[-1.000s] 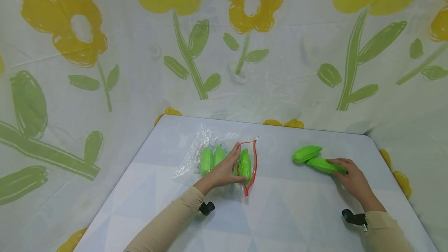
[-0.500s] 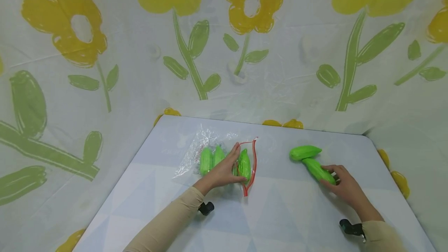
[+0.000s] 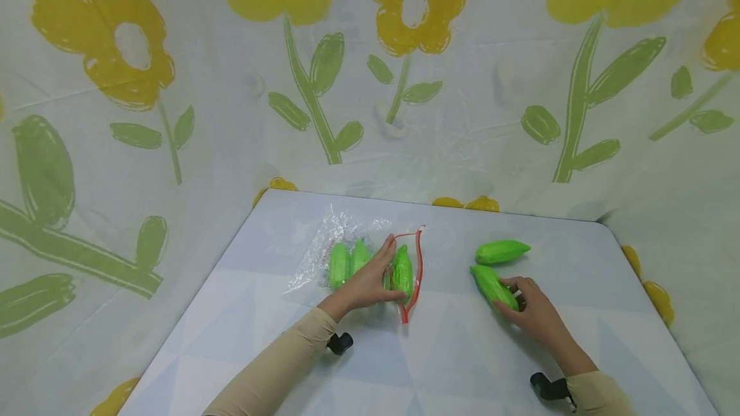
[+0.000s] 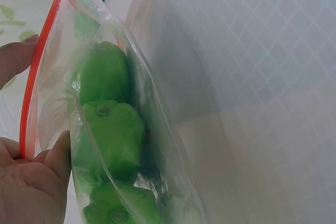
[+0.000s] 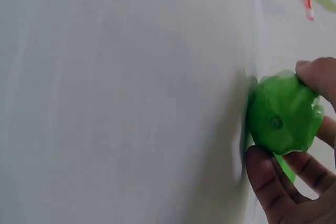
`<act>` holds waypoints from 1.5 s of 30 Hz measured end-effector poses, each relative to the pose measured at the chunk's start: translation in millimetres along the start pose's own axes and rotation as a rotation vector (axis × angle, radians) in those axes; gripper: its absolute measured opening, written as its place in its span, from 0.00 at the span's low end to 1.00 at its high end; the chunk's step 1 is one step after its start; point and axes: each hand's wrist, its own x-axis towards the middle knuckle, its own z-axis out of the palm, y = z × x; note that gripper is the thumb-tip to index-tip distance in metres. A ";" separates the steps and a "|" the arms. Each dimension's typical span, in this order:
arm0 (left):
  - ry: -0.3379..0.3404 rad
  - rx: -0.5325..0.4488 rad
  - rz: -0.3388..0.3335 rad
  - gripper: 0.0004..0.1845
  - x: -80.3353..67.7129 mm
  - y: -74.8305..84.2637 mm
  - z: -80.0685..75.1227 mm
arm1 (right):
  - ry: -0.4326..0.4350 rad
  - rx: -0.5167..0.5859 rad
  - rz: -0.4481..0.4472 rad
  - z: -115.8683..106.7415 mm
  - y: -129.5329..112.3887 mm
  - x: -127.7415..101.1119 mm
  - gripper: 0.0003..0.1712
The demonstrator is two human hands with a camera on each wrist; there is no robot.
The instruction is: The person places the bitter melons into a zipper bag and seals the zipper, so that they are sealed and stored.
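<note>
A clear zip bag (image 3: 341, 242) with a red seal strip (image 3: 419, 268) lies on the pale table (image 3: 439, 364); several green ridged gourds (image 3: 341, 264) are inside it. My left hand (image 3: 376, 278) pinches the bag's open mouth, thumb and fingers on the plastic (image 4: 50, 145) beside the red strip (image 4: 31, 87). My right hand (image 3: 528, 313) grips one loose green gourd (image 3: 493, 286) by its near end; in the right wrist view its fingers (image 5: 273, 182) curl round the gourd (image 5: 283, 114). A second loose gourd (image 3: 502, 251) lies just beyond it on the table.
A cloth backdrop (image 3: 173, 82) printed with yellow flowers hangs close behind the table and along both sides. The table's rounded far corners are at the backdrop. Small black wrist cameras (image 3: 340, 343) sit under both sleeves.
My right hand has dragged the gripped gourd left and toward me, turning it away from the second gourd. The left hand and bag have stayed put.
</note>
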 end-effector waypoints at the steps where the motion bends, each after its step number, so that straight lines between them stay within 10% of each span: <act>1: 0.001 -0.003 0.002 0.61 -0.1 0.1 -0.4 | 0.007 0.005 -0.001 3.0 -3.7 0.7 0.34; 45: 0.010 0.005 0.007 0.61 1.3 -1.3 1.9 | 0.042 0.013 -0.028 31.3 -41.6 12.7 0.32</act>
